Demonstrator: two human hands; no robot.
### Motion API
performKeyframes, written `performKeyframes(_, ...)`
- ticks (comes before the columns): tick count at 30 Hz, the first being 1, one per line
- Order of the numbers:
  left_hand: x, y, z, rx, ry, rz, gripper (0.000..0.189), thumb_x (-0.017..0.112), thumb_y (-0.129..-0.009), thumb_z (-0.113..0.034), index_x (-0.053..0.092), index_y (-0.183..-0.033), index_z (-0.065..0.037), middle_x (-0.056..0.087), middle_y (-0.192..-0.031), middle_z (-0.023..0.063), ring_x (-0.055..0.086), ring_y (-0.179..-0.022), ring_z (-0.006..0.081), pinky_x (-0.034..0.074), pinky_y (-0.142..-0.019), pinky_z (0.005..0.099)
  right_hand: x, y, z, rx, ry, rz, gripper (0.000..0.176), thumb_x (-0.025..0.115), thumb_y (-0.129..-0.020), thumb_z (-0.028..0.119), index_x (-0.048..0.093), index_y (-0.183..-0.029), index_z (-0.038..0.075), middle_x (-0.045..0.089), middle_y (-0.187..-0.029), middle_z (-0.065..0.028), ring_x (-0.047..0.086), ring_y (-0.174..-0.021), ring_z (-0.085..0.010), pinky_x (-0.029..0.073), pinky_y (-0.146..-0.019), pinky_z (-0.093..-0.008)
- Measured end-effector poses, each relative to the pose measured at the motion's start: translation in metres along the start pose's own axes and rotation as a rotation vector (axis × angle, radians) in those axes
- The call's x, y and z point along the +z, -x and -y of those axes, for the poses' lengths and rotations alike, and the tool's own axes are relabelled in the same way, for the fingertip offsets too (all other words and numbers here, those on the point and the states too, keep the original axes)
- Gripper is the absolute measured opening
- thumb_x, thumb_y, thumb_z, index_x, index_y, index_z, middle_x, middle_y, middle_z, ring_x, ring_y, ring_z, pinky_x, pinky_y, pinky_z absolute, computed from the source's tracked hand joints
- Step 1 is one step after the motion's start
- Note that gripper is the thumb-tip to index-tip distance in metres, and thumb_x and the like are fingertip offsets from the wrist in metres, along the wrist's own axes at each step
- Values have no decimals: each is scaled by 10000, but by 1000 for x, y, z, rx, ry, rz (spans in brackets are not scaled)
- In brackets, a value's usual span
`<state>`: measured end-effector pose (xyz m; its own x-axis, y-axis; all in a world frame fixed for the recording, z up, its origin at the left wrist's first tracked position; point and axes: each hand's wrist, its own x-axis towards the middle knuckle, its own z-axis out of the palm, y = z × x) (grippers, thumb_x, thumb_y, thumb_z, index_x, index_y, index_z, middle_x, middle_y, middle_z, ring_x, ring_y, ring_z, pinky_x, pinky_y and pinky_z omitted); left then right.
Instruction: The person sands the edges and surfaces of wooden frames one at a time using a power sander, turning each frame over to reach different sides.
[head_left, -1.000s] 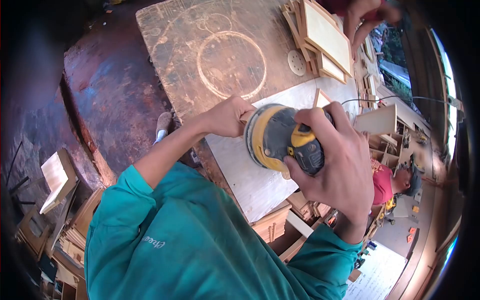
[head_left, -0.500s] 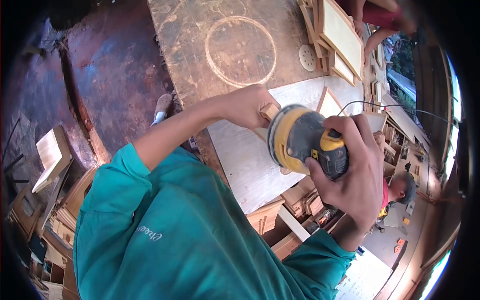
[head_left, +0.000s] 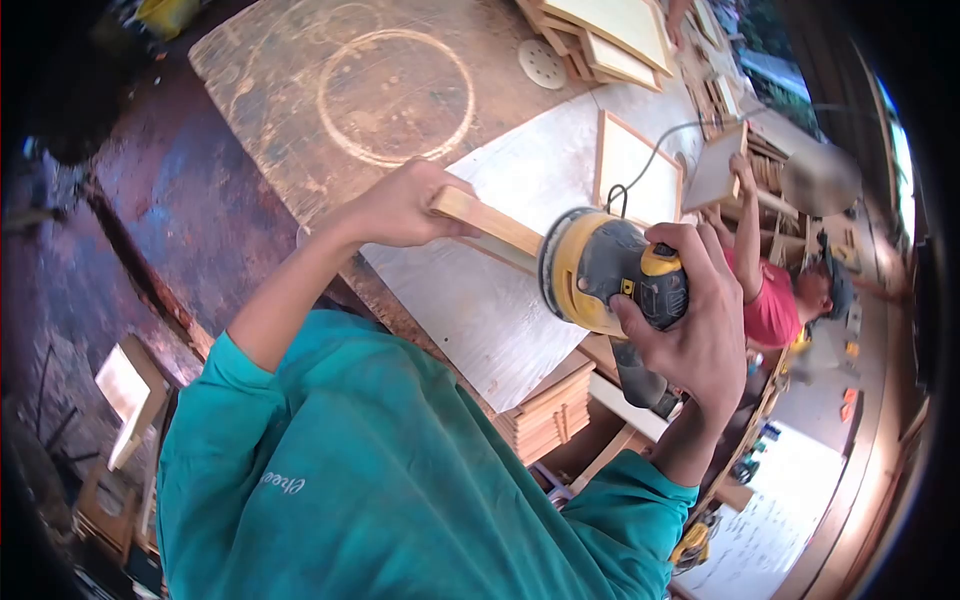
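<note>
My right hand [head_left: 705,330] is wrapped around the top of a yellow and black orbital sander [head_left: 612,272]. Its round pad faces left, right at the end of a pale wooden frame [head_left: 492,222] seen edge-on. The near end of that frame is gripped by my left hand [head_left: 408,205], with fingers curled round its side. Part of the frame is hidden behind the sander. Below both lies a whitish board [head_left: 470,315] on the workbench [head_left: 265,130].
Framed panels [head_left: 625,40] are stacked at the bench's far side, by a perforated sanding disc [head_left: 541,64]. Another framed panel [head_left: 640,172] lies behind the sander, near its cord [head_left: 655,152]. A co-worker in red [head_left: 765,305] handles a wooden box [head_left: 717,170] at right. Wood pieces [head_left: 550,412] are stacked below.
My left hand has moved left, away from the sander, and more of the frame's edge shows between them. The view has shifted, and the co-worker in red shows more fully.
</note>
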<state>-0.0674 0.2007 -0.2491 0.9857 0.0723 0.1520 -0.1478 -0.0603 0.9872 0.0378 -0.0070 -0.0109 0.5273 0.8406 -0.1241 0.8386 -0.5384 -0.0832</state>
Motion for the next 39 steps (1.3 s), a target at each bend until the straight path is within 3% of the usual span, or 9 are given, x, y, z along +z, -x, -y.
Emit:
performKeyframes(7, 4, 1, 9, -6, 32, 26, 184, 735, -781, 79, 757, -928, -30, 706, -771, 28, 635, -751, 84, 516, -684, 275, 3, 33, -50, 139, -18, -93, 489, 820, -656, 152, 605, -1091, 94, 589, -941, -144, 651, -817, -383, 527, -731, -442)
performKeyframes(11, 19, 4, 1, -36, 113, 19, 256, 633, -723, 136, 757, -902, 0, 711, -725, 49, 650, -678, 111, 521, -644, 270, 3, 8, -11, 3, -57, -56, 544, 848, -620, 125, 622, -1115, 123, 580, -938, -127, 666, -821, -341, 549, -690, -416)
performKeyframes(18, 19, 19, 1, -32, -194, -234, 222, 661, -764, 110, 752, -923, -15, 728, -815, 76, 665, -747, 99, 518, -651, 282, 15, -9, 43, -191, -98, -80, 292, 719, -783, 156, 660, -1067, 134, 577, -938, -200, 651, -716, -334, 507, -543, -394)
performKeyframes(21, 23, 18, 1, -38, -280, -142, 261, 642, -751, 142, 751, -947, 9, 750, -879, 87, 691, -761, 130, 540, -664, 280, 13, 8, 10, -65, -64, -105, 286, 716, -779, 151, 662, -1058, 122, 581, -942, -206, 656, -719, -350, 520, -560, -418)
performKeyframes(24, 27, 18, 11, -41, -88, -113, 271, 631, -747, 174, 744, -957, 45, 747, -883, 88, 699, -789, 144, 558, -679, 270, 10, 38, -36, 96, -71, -72, 517, 784, -712, 159, 590, -1191, 144, 588, -997, -229, 686, -794, -414, 555, -622, -473)
performKeyframes(29, 29, 16, 9, 58, -148, -129, 302, 593, -747, 200, 747, -968, 64, 740, -849, 93, 697, -771, 146, 562, -678, 260, 6, 73, -96, 414, -4, -68, 506, 818, -709, 267, 583, -1141, 149, 594, -956, -155, 666, -859, -394, 533, -764, -489)
performKeyframes(33, 26, 25, 15, -68, -53, -128, 269, 622, -769, 178, 756, -969, 57, 736, -822, 83, 690, -734, 137, 555, -661, 254, 6, 93, -141, 475, -1, -109, 525, 821, -691, 267, 578, -1137, 131, 590, -930, -145, 645, -862, -380, 510, -787, -469)
performKeyframes(36, 27, 21, 4, 107, -194, -78, 220, 687, -779, 146, 759, -962, 47, 735, -812, 78, 685, -721, 130, 540, -639, 252, 7, 110, -165, 524, 4, -114, 522, 805, -694, 281, 576, -1133, 115, 602, -917, -168, 646, -872, -383, 513, -799, -471)
performKeyframes(39, 31, 27, 9, 23, -151, -136, 197, 709, -774, 130, 760, -942, 40, 738, -811, 76, 681, -701, 125, 526, -622, 253, 10, 128, -184, 558, 14, -116, 527, 801, -702, 311, 575, -1132, 108, 611, -914, -193, 641, -879, -392, 514, -812, -478)
